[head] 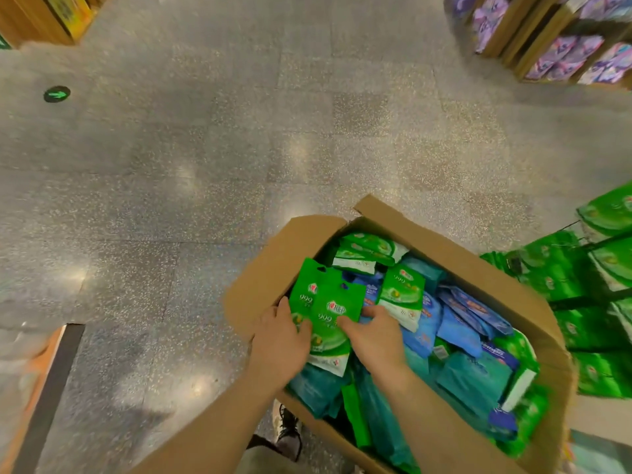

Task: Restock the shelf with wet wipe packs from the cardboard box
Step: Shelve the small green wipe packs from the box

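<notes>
Both hands reach into an open cardboard box (273, 268) on the floor. The left hand (280, 343) and right hand (372, 336) together hold two green wet wipe packs (328, 319), overlapped, above the box's near-left corner. Left grip: thumb curled over the packs' left edge. Right grip: thumb on the right edge, fingers curled behind. Long axis of the held packs runs from the person outward, hang-hole ends pointing away, white bottom ends toward the wrists; printed faces up.

Box contents: mixed loose packs, green (402, 292), blue (461, 323) and teal (475, 374), lying at various angles; total cannot be counted. Four flaps appear folded outward.

Surface: grey speckled terrazzo floor (205, 165) with bright light reflections and one round green arrow sticker (56, 94). Right edge: shelf (595, 299) stacked with green packs, blurred. Upper right: wooden display (543, 39) with purple packs. Upper left: another wooden unit (41, 18). One dark shoe (289, 432) shows beneath the box.
</notes>
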`<state>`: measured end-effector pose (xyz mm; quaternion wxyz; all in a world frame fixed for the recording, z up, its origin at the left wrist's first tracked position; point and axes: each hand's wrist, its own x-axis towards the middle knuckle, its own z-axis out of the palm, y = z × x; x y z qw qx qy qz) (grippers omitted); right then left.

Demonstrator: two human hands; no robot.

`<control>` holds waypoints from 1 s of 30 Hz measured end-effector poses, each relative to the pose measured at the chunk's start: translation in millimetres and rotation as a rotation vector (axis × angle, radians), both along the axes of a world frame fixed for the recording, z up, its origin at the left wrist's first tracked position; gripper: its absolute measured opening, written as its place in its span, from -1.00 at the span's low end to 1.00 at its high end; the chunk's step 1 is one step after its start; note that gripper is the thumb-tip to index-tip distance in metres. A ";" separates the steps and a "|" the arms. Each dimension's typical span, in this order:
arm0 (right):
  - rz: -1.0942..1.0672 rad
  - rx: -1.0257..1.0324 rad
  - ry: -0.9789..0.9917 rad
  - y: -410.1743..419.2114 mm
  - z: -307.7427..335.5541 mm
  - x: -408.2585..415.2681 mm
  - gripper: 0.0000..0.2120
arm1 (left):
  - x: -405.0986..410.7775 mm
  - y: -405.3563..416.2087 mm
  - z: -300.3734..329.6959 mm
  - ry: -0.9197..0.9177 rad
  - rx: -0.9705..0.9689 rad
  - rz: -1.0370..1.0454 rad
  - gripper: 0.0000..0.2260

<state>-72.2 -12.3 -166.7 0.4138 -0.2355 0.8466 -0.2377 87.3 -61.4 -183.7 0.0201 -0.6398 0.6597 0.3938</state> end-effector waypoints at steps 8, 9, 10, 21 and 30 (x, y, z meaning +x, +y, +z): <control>-0.030 0.059 0.052 -6.6 -6.1 -4.5 -0.67 | -12.6 -8.9 7.4 0.200 0.120 0.222 -0.71; -0.033 0.056 0.060 -5.6 -6.5 -5.2 -0.68 | -13.3 -8.8 9.1 0.247 0.156 0.245 -0.65; -0.041 0.056 0.061 -5.4 -7.5 -5.5 -0.68 | -13.6 -9.6 10.5 0.293 0.182 0.255 -0.56; -0.060 -0.108 -0.114 -11.5 2.1 1.0 -0.74 | 2.1 -28.0 11.1 0.649 0.393 0.228 -0.48; -0.242 -0.178 0.111 -62.6 8.2 -39.7 -0.73 | 9.4 -31.2 17.9 0.818 0.512 0.537 -0.50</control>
